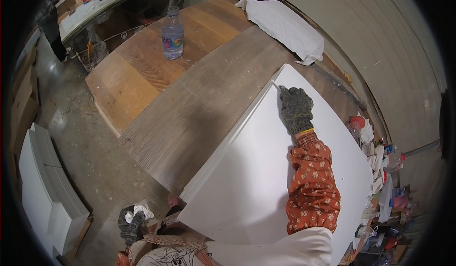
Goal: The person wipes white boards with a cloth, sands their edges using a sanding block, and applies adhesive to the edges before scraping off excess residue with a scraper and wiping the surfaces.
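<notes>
My right hand, in a dark grey knit glove with a yellow cuff edge, is closed over the far part of a stack of white sheets. A thin pale tip sticks out beyond its fingers at the stack's left edge; its kind is too small to tell. At the lower left, beside my body, my left hand wears a similar glove and is closed on a crumpled white cloth. The right forearm, in an orange patterned sleeve, lies above the top sheet.
The stack rests on a wood-patterned table. Toward the far side stand a water bottle and a folded white cloth. More white panels are piled on the left. Bottles and clutter line the right, near a wall.
</notes>
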Demonstrator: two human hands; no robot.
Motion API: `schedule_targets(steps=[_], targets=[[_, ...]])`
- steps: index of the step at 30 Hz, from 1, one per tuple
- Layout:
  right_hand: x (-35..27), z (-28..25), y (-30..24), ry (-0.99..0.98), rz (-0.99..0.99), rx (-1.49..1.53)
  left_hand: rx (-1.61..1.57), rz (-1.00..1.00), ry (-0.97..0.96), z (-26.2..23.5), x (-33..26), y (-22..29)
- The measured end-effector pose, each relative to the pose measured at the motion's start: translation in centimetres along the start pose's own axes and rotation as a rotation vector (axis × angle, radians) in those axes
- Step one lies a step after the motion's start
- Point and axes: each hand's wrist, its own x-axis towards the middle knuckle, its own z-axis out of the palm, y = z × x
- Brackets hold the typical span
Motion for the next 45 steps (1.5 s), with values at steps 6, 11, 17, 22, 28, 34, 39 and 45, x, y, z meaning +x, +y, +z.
schedule_targets(steps=[6, 11, 17, 22, 28, 34, 39, 45], targets=[[1.9, 1.4, 1.8, 0.011, 0.144, 0.074, -0.009, 0.015, -0.007, -0.3, -0.3, 0.0], [0.9, 0.4, -0.2, -0.023, 0.093, 0.026, -0.014, 0.012, 0.004, -0.5, -0.4, -0.3], [1.3, 0.0, 0.4, 0.130, 0.097, 0.077, -0.014, 0.013, -0.003, -0.9, -0.8, -0.2], [3.4, 1.7, 1.0, 0.031, 0.150, 0.019, -0.008, 0.007, 0.013, -1.0, -1.3, -0.1], [-1.0, -0.8, -2.1, 0.166, -0.098, 0.051, -0.023, 0.009, 0.021, -1.9, -1.5, 0.3], [-7.8, -5.8, -7.2, 0.235, -0.341, 0.199, -0.042, 0.019, 0.013, -2.5, -1.7, 0.3], [-10.9, -9.5, -9.4, 0.358, -0.475, 0.529, -0.119, 0.004, -0.057, -3.1, -1.2, 0.2], [-12.3, -8.7, -10.1, 0.238, -0.286, 0.510, -0.029, 0.122, -0.165, -3.1, 0.0, -0.5]])
